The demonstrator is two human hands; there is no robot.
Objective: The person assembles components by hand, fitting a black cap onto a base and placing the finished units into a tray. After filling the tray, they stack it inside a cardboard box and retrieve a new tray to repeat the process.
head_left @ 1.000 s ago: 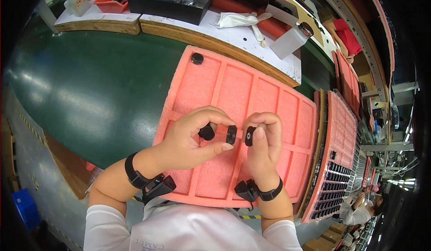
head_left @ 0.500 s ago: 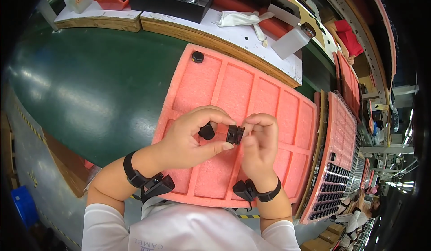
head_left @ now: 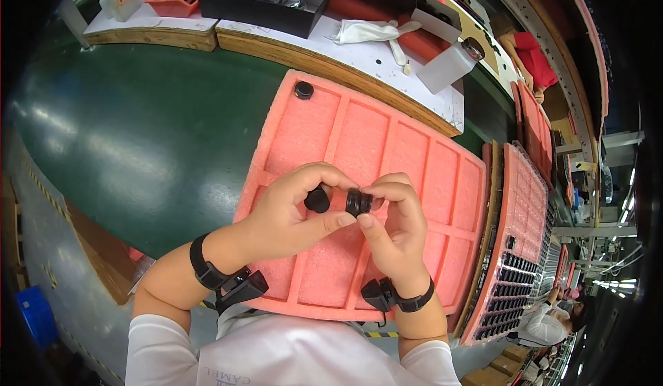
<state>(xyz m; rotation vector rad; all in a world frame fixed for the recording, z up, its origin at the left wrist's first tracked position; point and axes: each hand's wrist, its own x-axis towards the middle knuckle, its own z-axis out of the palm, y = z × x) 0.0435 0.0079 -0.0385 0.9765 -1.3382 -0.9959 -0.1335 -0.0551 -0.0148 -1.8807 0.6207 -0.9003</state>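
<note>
Above a pink foam tray point(head_left: 399, 125), both my hands meet on a small black ringed cylinder point(head_left: 358, 202) that looks like a lens barrel. My left hand point(head_left: 293, 206) pinches its left end between thumb and fingertips. At its right end, thumb and fingers of my right hand point(head_left: 398, 224) are closed on it. A second black cylindrical piece point(head_left: 317, 199) is tucked within the curled fingers of my left hand. In the tray's far left compartment lies a round black part point(head_left: 304, 90) with a small yellow mark.
A green tabletop point(head_left: 152, 130) spreads to the left. Behind the tray, a white wood-edged shelf point(head_left: 387, 58) holds a clear bottle point(head_left: 449, 66), white gloves point(head_left: 366, 31) and a black box point(head_left: 266, 10). More foam trays point(head_left: 514, 248) with black parts stand at right; a co-worker's red sleeve point(head_left: 535, 61) shows beyond.
My right hand has moved slightly left and its thumb now lies against the cylinder. The cylinder's right-hand section, tilted before, sits straight against the left section. My left hand barely moved.
</note>
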